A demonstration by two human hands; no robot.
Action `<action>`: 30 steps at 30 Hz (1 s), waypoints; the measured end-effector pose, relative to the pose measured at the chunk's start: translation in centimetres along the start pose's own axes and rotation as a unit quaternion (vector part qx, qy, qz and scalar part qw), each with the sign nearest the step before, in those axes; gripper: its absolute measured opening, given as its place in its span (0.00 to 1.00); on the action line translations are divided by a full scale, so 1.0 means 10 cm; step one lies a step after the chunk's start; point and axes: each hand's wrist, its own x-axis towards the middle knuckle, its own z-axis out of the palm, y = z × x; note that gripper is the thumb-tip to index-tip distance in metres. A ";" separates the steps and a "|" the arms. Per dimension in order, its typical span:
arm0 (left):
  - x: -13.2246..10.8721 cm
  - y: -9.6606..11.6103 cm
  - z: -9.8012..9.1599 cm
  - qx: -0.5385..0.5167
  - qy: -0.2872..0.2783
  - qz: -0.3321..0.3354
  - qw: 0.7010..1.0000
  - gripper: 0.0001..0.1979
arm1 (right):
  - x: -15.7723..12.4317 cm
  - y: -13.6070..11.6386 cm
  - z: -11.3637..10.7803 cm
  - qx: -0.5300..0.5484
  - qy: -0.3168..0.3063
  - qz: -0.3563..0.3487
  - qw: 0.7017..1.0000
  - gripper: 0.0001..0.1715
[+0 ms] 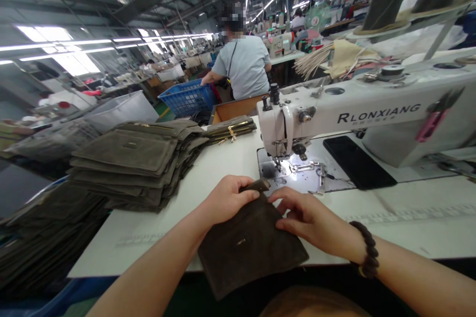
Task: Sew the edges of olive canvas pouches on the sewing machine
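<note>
A dark olive suede pouch piece [249, 247] lies at the front edge of the white sewing table [223, 163], hanging partly over it. My left hand [225, 200] is closed on its top left edge, fingers curled around a small folded tab. My right hand [310, 220] pinches the top edge just to the right of that; a dark bead bracelet [366, 250] is on its wrist. The needle and presser foot [280, 161] of the white sewing machine [372, 114] stand a short way behind both hands.
A tall stack of similar olive pieces [134, 163] sits on the table's left, with more heaped lower left [44, 237]. A black flat object [353, 161] lies under the machine arm. A person in a grey shirt [243, 67] stands behind, beside a blue basket [188, 99].
</note>
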 end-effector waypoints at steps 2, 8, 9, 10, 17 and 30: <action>0.10 -0.04 0.01 0.021 -0.017 0.006 1.000 0.10 | 0.01 0.04 -0.08 -0.081 -0.015 -0.041 0.996 0.12; 0.47 -0.18 0.05 0.073 -0.062 0.018 0.995 0.09 | 0.16 0.15 -0.45 -0.358 -0.170 -0.215 0.893 0.20; 0.53 -0.21 0.07 0.076 -0.065 0.018 0.995 0.09 | 0.19 0.18 -0.48 -0.411 -0.185 -0.248 0.858 0.19; 0.59 -0.23 0.09 0.082 -0.068 0.018 0.994 0.09 | 0.23 0.21 -0.51 -0.457 -0.190 -0.281 0.822 0.18; 0.87 -0.31 0.16 0.141 -0.078 0.015 0.987 0.07 | 0.31 0.37 -0.55 -0.541 -0.104 -0.343 0.761 0.18; 0.96 -0.22 0.20 0.263 -0.070 0.056 0.961 0.05 | 0.30 0.45 -0.60 -0.544 -0.153 -0.351 0.747 0.20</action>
